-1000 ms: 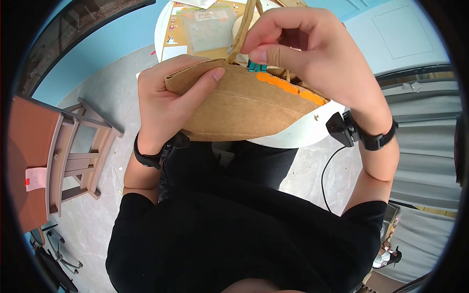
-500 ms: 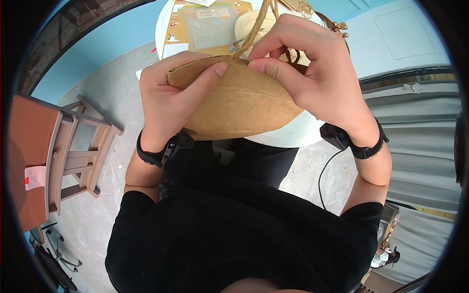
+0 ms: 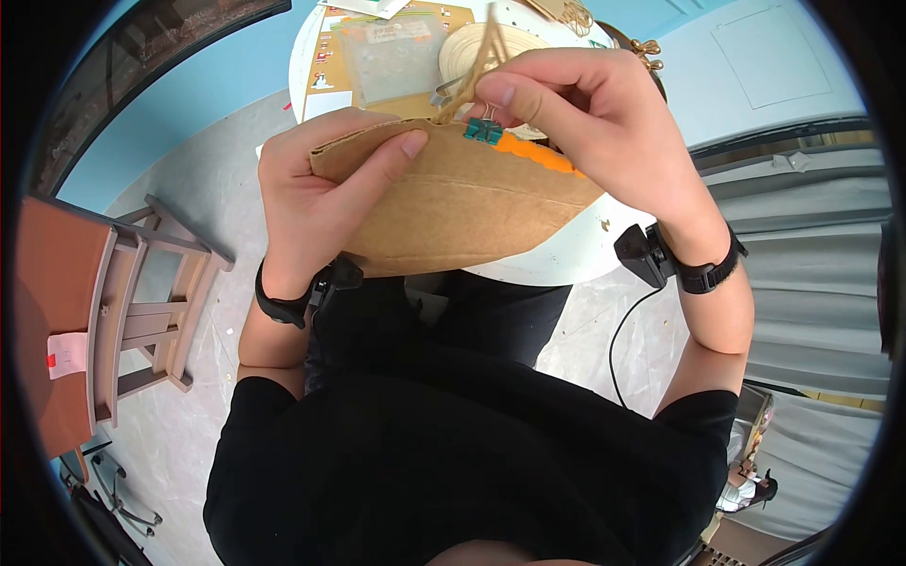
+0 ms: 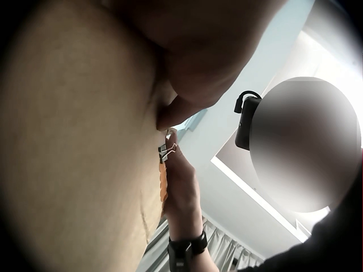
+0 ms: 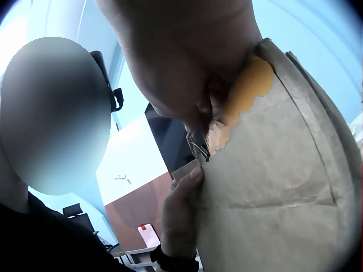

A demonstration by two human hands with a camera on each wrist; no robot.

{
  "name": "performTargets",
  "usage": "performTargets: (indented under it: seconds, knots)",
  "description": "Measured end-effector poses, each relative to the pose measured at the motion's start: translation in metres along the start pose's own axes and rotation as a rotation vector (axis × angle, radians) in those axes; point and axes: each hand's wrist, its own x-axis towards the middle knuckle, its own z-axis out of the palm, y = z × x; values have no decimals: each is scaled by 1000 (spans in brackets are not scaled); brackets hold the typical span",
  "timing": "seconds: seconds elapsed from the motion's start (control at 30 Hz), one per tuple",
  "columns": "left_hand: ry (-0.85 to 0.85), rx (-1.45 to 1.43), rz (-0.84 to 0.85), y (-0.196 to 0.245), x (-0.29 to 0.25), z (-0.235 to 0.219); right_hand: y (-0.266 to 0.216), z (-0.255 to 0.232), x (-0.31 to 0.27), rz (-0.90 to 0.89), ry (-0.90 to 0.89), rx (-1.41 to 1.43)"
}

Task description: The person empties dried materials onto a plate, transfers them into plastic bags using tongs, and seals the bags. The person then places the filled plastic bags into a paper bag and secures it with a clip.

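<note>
A brown paper bag is held up in front of the person, its top edge facing away. The left hand grips the bag's top left part, thumb on the near face and fingers behind. A green binder clip sits on the top edge beside an orange scalloped trim. The right hand pinches at the clip's wire handles, thumb uppermost, close beside the twisted cord handle. The clip and its raised wires also show in the left wrist view. In the right wrist view the trim runs under the right hand.
Behind the bag is a round white table with a clear plastic pouch, a coiled cream-coloured disc and a brown board. A wooden chair stands at left, grey curtains hang at right.
Half a second ago the right hand pinched the bag's top edge with clip and trim out of sight. Now both show again, and the right thumb has risen to the clip's wires.
</note>
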Motion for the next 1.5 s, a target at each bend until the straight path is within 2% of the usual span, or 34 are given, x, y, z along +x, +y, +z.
performTargets:
  seconds: [0.13,0.23,0.33,0.43,0.67,0.73,0.83,0.93,1.03,1.17,1.27,1.37,1.5]
  knots:
    - [-3,-20,11,2,1,0,-5,2,-2,-39,33,-79]
    - [-7,-7,4,0,0,-1,3,12,-3,-221,97,-141]
    - [-29,24,18,0,1,-1,-10,8,-8,-111,-99,-411]
    - [-32,1,24,0,1,0,-18,7,-6,48,-134,-363]
    - [-67,37,90,2,-1,1,-27,-3,-3,219,-301,-300]
    - [-69,59,122,5,0,4,-27,-6,-7,225,-291,-330]
    - [-69,6,96,8,3,11,-23,1,-30,86,-11,-402]
    - [-148,-13,102,13,5,21,-24,-11,-46,135,-118,-428]
    - [-210,-73,109,15,10,37,-20,-21,-60,81,-69,-433]
    - [-266,-193,29,22,20,58,-18,-32,-83,29,61,-534]
    - [-278,-205,13,22,22,77,-7,-43,-95,26,131,-405]
    - [-310,-207,6,21,24,95,-6,-48,-107,129,135,-422]
    - [-367,-180,-30,12,31,109,12,-51,-116,74,195,-507]
